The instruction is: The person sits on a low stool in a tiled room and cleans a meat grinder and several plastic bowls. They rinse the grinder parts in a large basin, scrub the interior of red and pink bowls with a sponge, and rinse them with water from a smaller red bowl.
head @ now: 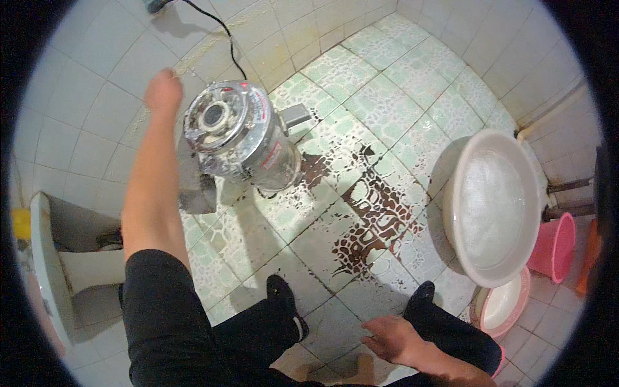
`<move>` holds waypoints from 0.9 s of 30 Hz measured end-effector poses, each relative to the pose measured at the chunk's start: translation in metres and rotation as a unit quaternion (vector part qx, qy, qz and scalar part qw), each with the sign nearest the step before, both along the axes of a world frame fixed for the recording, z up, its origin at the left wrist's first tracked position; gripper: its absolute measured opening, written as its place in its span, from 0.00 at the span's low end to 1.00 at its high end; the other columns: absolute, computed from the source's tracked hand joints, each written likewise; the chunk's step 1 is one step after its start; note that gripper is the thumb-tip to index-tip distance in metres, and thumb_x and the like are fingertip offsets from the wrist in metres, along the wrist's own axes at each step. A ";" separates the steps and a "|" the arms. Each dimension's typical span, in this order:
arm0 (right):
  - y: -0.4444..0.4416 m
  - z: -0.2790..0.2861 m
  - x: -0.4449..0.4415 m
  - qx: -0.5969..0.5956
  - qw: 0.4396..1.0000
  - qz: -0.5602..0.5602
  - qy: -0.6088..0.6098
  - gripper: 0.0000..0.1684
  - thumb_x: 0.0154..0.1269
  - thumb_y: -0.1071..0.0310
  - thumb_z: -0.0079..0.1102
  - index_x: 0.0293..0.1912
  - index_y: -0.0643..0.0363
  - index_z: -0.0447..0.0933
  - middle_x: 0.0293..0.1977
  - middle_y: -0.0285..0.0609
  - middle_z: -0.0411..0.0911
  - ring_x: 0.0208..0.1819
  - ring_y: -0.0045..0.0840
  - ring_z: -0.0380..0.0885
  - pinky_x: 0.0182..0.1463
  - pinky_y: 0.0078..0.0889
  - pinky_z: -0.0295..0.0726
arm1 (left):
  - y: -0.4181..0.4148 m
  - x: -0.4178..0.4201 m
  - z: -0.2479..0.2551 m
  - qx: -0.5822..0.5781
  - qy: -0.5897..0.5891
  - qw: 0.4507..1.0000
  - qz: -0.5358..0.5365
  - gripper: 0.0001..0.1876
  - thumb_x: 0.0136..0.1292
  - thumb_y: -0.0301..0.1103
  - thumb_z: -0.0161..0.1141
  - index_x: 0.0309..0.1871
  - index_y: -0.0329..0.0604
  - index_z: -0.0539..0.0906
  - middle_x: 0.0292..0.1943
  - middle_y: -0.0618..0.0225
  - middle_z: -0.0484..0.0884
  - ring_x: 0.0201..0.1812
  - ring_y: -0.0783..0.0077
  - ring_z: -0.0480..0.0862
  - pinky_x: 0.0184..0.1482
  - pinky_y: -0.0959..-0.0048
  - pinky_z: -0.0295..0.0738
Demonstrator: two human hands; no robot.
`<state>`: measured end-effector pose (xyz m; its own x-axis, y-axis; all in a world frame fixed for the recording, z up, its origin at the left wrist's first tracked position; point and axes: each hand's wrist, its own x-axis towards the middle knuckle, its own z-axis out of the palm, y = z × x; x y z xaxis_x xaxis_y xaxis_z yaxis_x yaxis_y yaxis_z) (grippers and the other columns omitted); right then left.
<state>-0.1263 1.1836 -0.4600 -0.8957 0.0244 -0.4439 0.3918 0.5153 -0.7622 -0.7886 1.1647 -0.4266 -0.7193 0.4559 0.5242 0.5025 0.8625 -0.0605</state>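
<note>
My left hand (165, 92) reaches up at the tiled wall, beside a silvery metal machine (271, 159) with a round opening on top and pale residue around it. Whether those fingers are open or closed is blurred. Lower down, my right hand (390, 338) hangs near my right knee, fingers apart and nothing in them. A dark reddish-brown liquid (377, 208) is spread on the patterned tile floor between the machine and a large pale basin (457, 208), which appears to hold clear water.
A black cable (231, 43) runs from the wall down behind the machine. At the right stand a pink bucket (546, 246) and a pink-rimmed basin (520, 309). A white sink-like fixture (46, 271) is at the left. My dark shoes (280, 290) are on the wet floor.
</note>
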 end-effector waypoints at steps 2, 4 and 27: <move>-0.001 0.001 0.003 0.002 1.000 -0.007 0.000 0.18 0.60 0.60 0.59 0.45 0.61 0.75 0.36 0.51 0.78 0.40 0.44 0.76 0.44 0.42 0.75 | -0.005 0.014 0.020 0.040 0.055 0.996 0.051 0.20 0.58 0.50 0.58 0.43 0.45 0.84 0.35 0.58 0.85 0.40 0.52 0.83 0.44 0.57 0.75; 0.002 0.014 -0.009 0.010 0.999 0.028 -0.026 0.18 0.60 0.60 0.59 0.45 0.61 0.75 0.36 0.50 0.78 0.40 0.44 0.76 0.44 0.43 0.75 | -0.012 0.037 0.036 0.060 -0.013 0.998 0.016 0.21 0.57 0.51 0.59 0.44 0.44 0.83 0.35 0.58 0.84 0.40 0.53 0.83 0.43 0.58 0.75; -0.038 0.036 0.030 0.086 0.986 0.110 0.093 0.18 0.59 0.59 0.58 0.44 0.61 0.74 0.34 0.47 0.78 0.39 0.42 0.77 0.42 0.45 0.74 | -0.049 0.278 0.022 -0.114 -0.204 0.940 -0.248 0.10 0.57 0.35 0.59 0.35 0.38 0.75 0.36 0.52 0.75 0.37 0.49 0.78 0.37 0.56 0.74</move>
